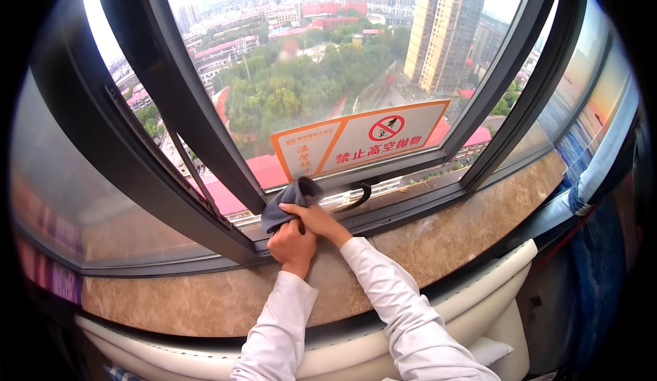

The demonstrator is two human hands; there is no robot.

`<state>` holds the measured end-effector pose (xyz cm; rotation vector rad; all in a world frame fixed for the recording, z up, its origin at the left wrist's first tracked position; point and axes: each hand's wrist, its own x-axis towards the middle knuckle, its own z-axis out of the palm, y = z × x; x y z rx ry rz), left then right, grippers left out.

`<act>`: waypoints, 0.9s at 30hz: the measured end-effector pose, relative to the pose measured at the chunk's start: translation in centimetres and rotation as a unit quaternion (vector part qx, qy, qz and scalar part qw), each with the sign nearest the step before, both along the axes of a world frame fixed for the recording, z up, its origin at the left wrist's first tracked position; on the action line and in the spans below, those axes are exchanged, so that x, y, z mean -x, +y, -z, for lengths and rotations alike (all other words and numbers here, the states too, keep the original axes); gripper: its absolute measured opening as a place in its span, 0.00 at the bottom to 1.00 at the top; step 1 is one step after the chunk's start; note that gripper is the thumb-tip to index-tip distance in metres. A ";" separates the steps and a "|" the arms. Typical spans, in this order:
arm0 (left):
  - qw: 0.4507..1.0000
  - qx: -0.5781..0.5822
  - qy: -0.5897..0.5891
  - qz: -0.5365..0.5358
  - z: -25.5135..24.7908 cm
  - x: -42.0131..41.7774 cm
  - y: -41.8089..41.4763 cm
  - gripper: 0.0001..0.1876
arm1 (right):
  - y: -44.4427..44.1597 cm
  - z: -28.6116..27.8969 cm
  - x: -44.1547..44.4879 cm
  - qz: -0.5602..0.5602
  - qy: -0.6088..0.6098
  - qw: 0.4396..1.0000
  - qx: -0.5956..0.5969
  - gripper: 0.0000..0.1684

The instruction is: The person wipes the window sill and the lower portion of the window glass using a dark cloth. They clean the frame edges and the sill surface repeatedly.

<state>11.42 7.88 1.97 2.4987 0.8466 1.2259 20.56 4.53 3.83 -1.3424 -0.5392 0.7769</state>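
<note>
A dark grey cloth (283,207) is bunched at the lower left corner of a tilted-out window sash (205,104). My left hand (292,245) is closed in a fist just below the cloth, near the sash corner; its fingers are partly hidden, and whether it grips the cloth or something under it is unclear. My right hand (315,222) lies just above and to the right, its thumb and fingers on the cloth. A black curved window handle (359,198) sticks out at the sash's bottom edge, right of my hands. A printed warning sign (380,137) is on the lower glass.
A brown marble windowsill (472,227) runs below the dark metal window frame (410,204). Cream padded seating (349,353) with a white cushion (490,350) stands beneath it. A light blue tied curtain (590,191) hangs at the right. Tall buildings and trees show far below outside.
</note>
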 end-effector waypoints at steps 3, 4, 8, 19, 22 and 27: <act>0.999 -0.036 -0.024 -0.004 0.2 0.2 0.5 0.07 | 0.3 -0.6 0.2 0.066 -0.053 0.996 -0.003 0.18; 0.999 -0.050 -0.019 0.002 0.1 0.3 0.6 0.08 | 0.2 -1.0 0.2 0.094 -0.077 0.993 0.007 0.17; 0.998 -0.038 -0.048 0.025 -0.8 0.3 0.5 0.09 | -2.9 -2.2 -4.0 0.208 -0.194 0.958 0.034 0.16; 0.996 -0.062 -0.058 0.038 -0.4 0.1 0.4 0.10 | 1.2 -3.1 -0.4 -0.008 -0.117 0.992 0.040 0.30; 0.994 -0.080 -0.067 0.043 -0.4 0.1 0.4 0.10 | -1.1 -4.2 -1.3 -0.039 -0.093 0.987 0.128 0.35; 0.993 -0.089 -0.055 0.048 -0.8 0.5 0.4 0.11 | -14.2 -7.0 -4.7 0.164 0.013 0.986 0.002 0.30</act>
